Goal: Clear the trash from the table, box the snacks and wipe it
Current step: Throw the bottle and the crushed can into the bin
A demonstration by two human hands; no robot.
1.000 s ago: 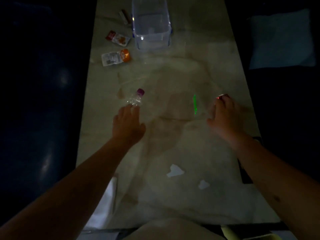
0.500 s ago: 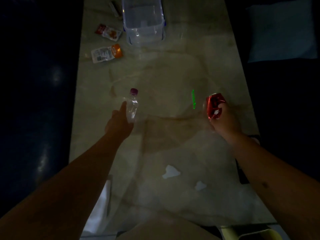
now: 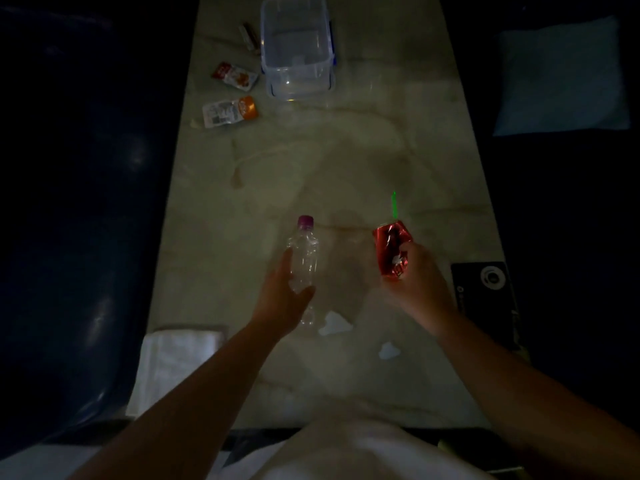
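Observation:
The scene is dim. My left hand (image 3: pixel 282 301) grips a clear plastic bottle (image 3: pixel 304 258) with a purple cap, lifted above the marble table (image 3: pixel 346 161). My right hand (image 3: pixel 420 284) holds a crushed red can (image 3: pixel 391 249) above the table's right side. Two white paper scraps (image 3: pixel 334 323) (image 3: pixel 388 351) lie near the front edge. An open clear plastic box (image 3: pixel 296 50) stands at the far end. Left of it lie two snack packets (image 3: pixel 235 76) (image 3: pixel 230 111) and a small wrapped bar (image 3: pixel 247 34).
A folded white cloth (image 3: pixel 169 365) lies on the front left corner. A dark flat object (image 3: pixel 485 285) sits at the right edge. A green light streak (image 3: pixel 393 206) shows on the tabletop. A pale cushion (image 3: pixel 561 77) lies right of the table.
Both hands closed on their objects and lifted them: the left took the bottle, the right the red can. Both have drawn back toward me.

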